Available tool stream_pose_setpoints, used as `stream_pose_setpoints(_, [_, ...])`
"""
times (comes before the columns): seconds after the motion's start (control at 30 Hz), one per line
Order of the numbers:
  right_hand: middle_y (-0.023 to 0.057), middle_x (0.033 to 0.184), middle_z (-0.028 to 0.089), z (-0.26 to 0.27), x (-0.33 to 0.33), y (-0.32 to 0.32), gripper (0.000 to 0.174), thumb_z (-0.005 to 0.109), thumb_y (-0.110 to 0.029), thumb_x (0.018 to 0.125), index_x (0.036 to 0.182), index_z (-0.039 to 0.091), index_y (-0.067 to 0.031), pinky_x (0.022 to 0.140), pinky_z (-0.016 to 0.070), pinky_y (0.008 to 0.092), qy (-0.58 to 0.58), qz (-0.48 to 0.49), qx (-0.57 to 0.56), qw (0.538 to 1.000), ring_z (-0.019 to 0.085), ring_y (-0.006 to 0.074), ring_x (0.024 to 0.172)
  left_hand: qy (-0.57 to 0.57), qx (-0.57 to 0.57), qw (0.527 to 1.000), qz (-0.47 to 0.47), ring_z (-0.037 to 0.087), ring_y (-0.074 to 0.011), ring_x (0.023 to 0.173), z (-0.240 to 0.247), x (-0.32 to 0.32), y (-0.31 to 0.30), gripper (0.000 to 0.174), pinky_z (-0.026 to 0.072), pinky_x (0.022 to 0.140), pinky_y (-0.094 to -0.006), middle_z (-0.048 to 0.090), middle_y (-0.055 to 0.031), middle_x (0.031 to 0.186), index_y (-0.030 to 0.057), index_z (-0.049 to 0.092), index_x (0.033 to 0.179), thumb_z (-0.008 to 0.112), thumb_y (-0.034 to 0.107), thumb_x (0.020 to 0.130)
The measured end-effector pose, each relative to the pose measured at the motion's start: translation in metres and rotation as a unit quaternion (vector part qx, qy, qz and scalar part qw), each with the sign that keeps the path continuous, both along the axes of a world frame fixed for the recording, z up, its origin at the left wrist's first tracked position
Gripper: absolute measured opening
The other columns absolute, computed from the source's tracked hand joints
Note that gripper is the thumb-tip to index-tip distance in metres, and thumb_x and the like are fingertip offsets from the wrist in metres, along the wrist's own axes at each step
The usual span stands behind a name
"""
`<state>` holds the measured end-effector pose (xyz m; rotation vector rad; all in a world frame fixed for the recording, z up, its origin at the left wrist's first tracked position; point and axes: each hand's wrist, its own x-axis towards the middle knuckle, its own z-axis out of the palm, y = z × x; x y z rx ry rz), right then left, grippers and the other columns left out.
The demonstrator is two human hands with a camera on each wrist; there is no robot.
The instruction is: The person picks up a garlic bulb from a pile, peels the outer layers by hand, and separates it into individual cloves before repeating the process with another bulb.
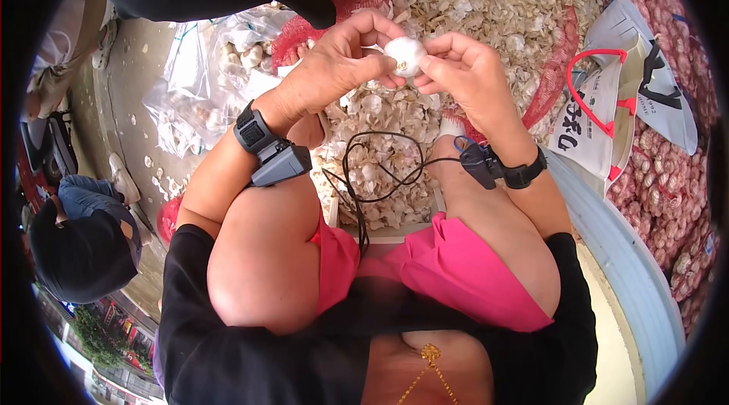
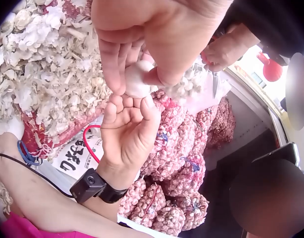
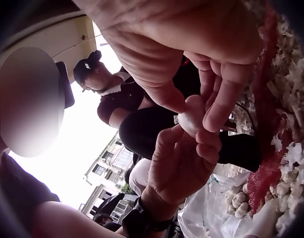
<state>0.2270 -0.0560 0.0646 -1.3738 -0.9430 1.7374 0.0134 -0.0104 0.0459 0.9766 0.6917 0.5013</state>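
Note:
A white, peeled-looking garlic bulb [image 1: 405,56] is held up between both hands, over a heap of papery garlic skins [image 1: 380,112]. My left hand [image 1: 334,63] pinches one side of it between thumb and fingers. From the other side, the thumb and fingertips of my right hand [image 1: 474,74] hold it too. In the left wrist view the bulb [image 2: 137,79] shows smooth and pale, partly covered by the left fingers. The right wrist view has the bulb [image 3: 192,116] between the right thumb and fingers, with the left hand [image 3: 181,158] below.
Left of the heap lies a clear plastic bag [image 1: 201,101] with garlic bulbs in it. Red mesh netting [image 1: 558,78] edges the heap. A white bag with red handles [image 1: 588,120] and net sacks of garlic [image 1: 653,192] stand at right. A black cable [image 1: 387,196] loops between the knees.

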Motion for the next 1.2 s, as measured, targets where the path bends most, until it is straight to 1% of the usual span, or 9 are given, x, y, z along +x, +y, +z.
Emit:
stream_pose_setpoints(0.33, [0.0159, 0.091, 0.068, -0.005, 0.005, -0.001, 0.018, 0.060, 0.000, 0.088, 0.103, 0.061, 0.0107, 0.068, 0.0596, 0.0263, 0.038, -0.029, -0.025, 0.999, 0.070, 0.0177, 0.076, -0.014, -0.027, 0.999, -0.014, 0.067, -0.0166, 0.091, -0.002, 0.001, -0.002, 0.031, 0.0570, 0.083, -0.0311, 0.065, -0.0111, 0.108, 0.0037, 0.051, 0.121, 0.059, 0.006, 0.091])
stream_pose_setpoints(0.5, [0.0147, 0.089, 0.068, -0.013, 0.004, -0.001, 0.017, 0.057, 0.001, 0.088, 0.103, 0.061, 0.0097, 0.067, 0.0594, 0.0268, 0.034, -0.030, -0.016, 0.999, 0.069, 0.0169, 0.073, -0.104, -0.206, 0.973, 0.005, 0.069, -0.0205, 0.093, -0.004, 0.002, -0.003, 0.036, 0.0573, 0.085, -0.0320, 0.063, -0.0147, 0.113, 0.0006, 0.046, 0.126, 0.057, 0.014, 0.095])
stream_pose_setpoints(0.6, [0.0125, 0.093, 0.068, -0.017, 0.005, -0.002, 0.020, 0.057, 0.000, 0.089, 0.107, 0.061, 0.0077, 0.068, 0.0590, 0.0274, -0.038, -0.007, 0.024, 0.999, 0.068, 0.0155, 0.077, -0.138, -0.248, 0.959, 0.000, 0.069, -0.0223, 0.096, -0.008, 0.000, 0.001, 0.036, 0.0575, 0.087, -0.0317, 0.062, -0.0165, 0.115, -0.0010, 0.044, 0.127, 0.056, 0.014, 0.096])
stream_pose_setpoints(0.7, [0.0091, 0.095, 0.068, -0.010, -0.001, -0.002, 0.024, 0.058, -0.002, 0.090, 0.112, 0.062, 0.0052, 0.070, 0.0585, 0.0277, -0.064, -0.022, 0.083, 0.994, 0.067, 0.0138, 0.083, -0.127, -0.245, 0.961, 0.024, 0.068, -0.0245, 0.098, -0.004, 0.002, 0.002, 0.036, 0.0569, 0.092, -0.0312, 0.060, -0.0174, 0.117, -0.0014, 0.043, 0.128, 0.054, 0.013, 0.097])
stream_pose_setpoints(0.8, [0.0074, 0.097, 0.067, -0.005, -0.006, -0.002, 0.027, 0.062, -0.005, 0.089, 0.114, 0.062, 0.0036, 0.072, 0.0566, 0.0255, 0.026, -0.054, 0.038, 0.997, 0.066, 0.0122, 0.087, -0.101, -0.236, 0.965, 0.055, 0.066, -0.0258, 0.103, -0.004, 0.004, 0.001, 0.035, 0.0557, 0.096, -0.0318, 0.057, -0.0170, 0.121, -0.0013, 0.042, 0.127, 0.053, 0.012, 0.097])
stream_pose_setpoints(0.87, [0.0073, 0.097, 0.068, -0.008, -0.009, -0.004, 0.029, 0.066, -0.007, 0.086, 0.113, 0.063, 0.0036, 0.072, 0.0541, 0.0231, -0.039, -0.025, 0.078, 0.996, 0.065, 0.0111, 0.085, -0.096, -0.226, 0.967, 0.071, 0.067, -0.0271, 0.102, 0.000, 0.007, -0.002, 0.033, 0.0560, 0.095, -0.0329, 0.057, -0.0182, 0.119, -0.0025, 0.042, 0.125, 0.052, 0.008, 0.096])
stream_pose_setpoints(1.0, [0.0069, 0.096, 0.068, -0.011, -0.010, -0.003, 0.030, 0.068, -0.007, 0.085, 0.112, 0.063, 0.0043, 0.073, 0.0527, 0.0225, -0.040, -0.029, 0.081, 0.996, 0.064, 0.0102, 0.083, -0.081, -0.196, 0.973, 0.085, 0.067, -0.0283, 0.102, 0.002, 0.012, -0.004, 0.029, 0.0558, 0.096, -0.0342, 0.056, -0.0182, 0.116, -0.0033, 0.041, 0.120, 0.051, 0.004, 0.094])
stream_pose_setpoints(1.13, [0.0071, 0.094, 0.068, -0.009, -0.009, -0.005, 0.027, 0.065, -0.005, 0.085, 0.110, 0.063, 0.0065, 0.074, 0.0539, 0.0242, -0.036, -0.032, 0.101, 0.994, 0.065, 0.0107, 0.084, -0.089, -0.210, 0.970, 0.087, 0.066, -0.0297, 0.104, 0.004, 0.011, -0.004, 0.027, 0.0554, 0.097, -0.0348, 0.056, -0.0188, 0.116, -0.0038, 0.041, 0.119, 0.051, 0.004, 0.094])
stream_pose_setpoints(1.2, [0.0074, 0.093, 0.068, -0.009, -0.007, -0.004, 0.025, 0.063, -0.003, 0.086, 0.109, 0.063, 0.0072, 0.074, 0.0547, 0.0248, -0.037, -0.030, 0.102, 0.994, 0.066, 0.0112, 0.084, -0.082, -0.222, 0.970, 0.061, 0.063, -0.0255, 0.111, 0.003, 0.009, -0.003, 0.039, 0.0529, 0.100, -0.0341, 0.056, -0.0172, 0.124, -0.0025, 0.042, 0.129, 0.055, 0.013, 0.096])
